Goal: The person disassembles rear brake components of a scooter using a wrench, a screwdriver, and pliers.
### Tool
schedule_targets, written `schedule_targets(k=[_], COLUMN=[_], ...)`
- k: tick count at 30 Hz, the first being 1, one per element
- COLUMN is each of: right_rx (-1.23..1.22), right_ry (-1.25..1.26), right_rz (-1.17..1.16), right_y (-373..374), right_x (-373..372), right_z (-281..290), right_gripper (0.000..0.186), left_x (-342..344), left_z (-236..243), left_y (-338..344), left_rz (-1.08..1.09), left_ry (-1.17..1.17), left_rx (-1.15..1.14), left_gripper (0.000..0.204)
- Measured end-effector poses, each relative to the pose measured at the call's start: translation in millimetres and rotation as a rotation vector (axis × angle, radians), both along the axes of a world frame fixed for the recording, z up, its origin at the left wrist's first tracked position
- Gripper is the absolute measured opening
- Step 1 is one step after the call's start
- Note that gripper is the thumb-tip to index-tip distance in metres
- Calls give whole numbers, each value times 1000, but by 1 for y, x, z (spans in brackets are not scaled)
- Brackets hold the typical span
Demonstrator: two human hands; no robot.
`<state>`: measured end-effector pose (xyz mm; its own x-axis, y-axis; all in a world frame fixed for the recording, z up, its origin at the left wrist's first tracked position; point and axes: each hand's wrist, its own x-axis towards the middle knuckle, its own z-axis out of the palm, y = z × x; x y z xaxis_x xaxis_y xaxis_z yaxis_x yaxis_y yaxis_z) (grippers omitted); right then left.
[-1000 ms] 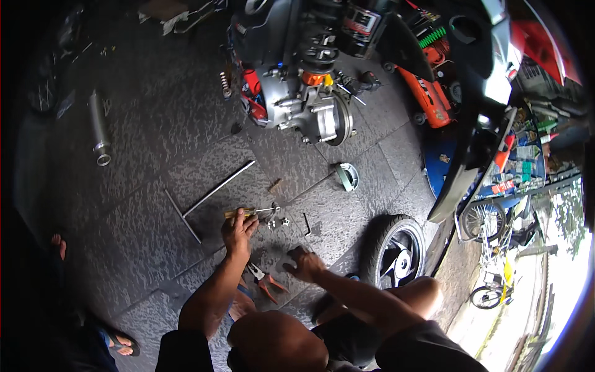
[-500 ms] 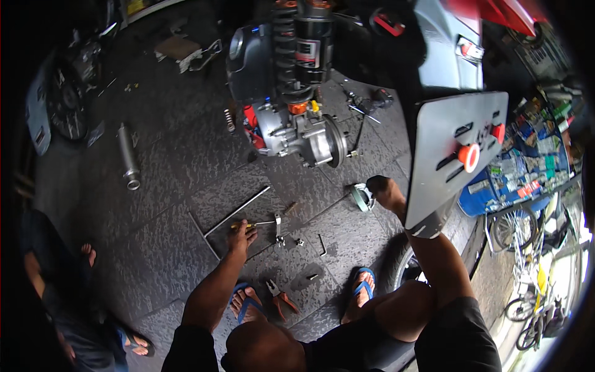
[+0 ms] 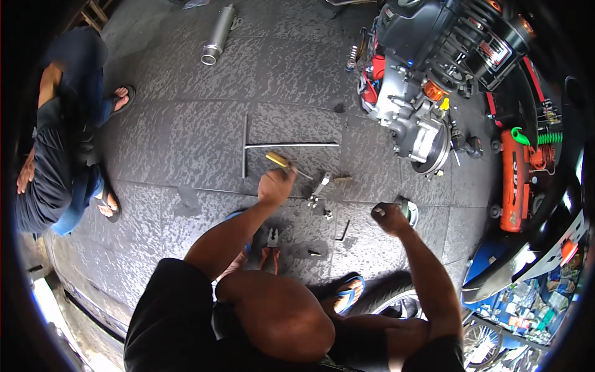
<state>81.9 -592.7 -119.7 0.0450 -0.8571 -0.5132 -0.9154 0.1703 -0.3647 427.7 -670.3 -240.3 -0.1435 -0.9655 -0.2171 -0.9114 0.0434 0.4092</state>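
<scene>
My left hand (image 3: pixel 277 186) is closed round a screwdriver (image 3: pixel 276 159) with a yellow handle, its shaft pointing right. Near the tip, a small metal bracket (image 3: pixel 321 188) lies on the floor. My right hand (image 3: pixel 388 218) is curled closed just left of a pale ring-shaped part (image 3: pixel 409 212), partly hidden behind it; whatever its fingers hold cannot be made out. A hex key (image 3: pixel 343 230) and a small metal piece (image 3: pixel 327 214) lie between my hands. Pliers (image 3: pixel 270 250) with red handles rest near my left foot.
A T-handle wrench (image 3: pixel 291 145) lies beyond my left hand, and a metal exhaust canister (image 3: pixel 218 37) farther off. A motor scooter's engine and hub (image 3: pixel 418 133) stand at the right, near an orange compressor tank (image 3: pixel 512 186). A wheel (image 3: pixel 396 304) is by my right foot. Someone sits at left (image 3: pixel 52 167).
My view has swung left, so the scooter sits farther right. My right hand has moved from above the ring-shaped part to its left side. The screwdriver has pulled back from the bracket.
</scene>
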Motion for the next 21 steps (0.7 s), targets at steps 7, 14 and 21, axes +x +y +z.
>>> schedule_targets(k=[7,14,21], right_rx=[-481,-542,-478], right_ry=[-647,-856,-805], right_rz=[-758,-760,-693], right_y=[-3,-28,-35], right_x=[-71,-53,-68], right_z=[19,90,85], right_gripper=[35,39,39], left_x=[-72,-89,-126], left_z=[27,14,138], left_y=[36,18,5], left_rz=[-192,-239,-795], left_ry=[227,316,560], left_rx=[-118,-121,-22], left_gripper=[48,28,34])
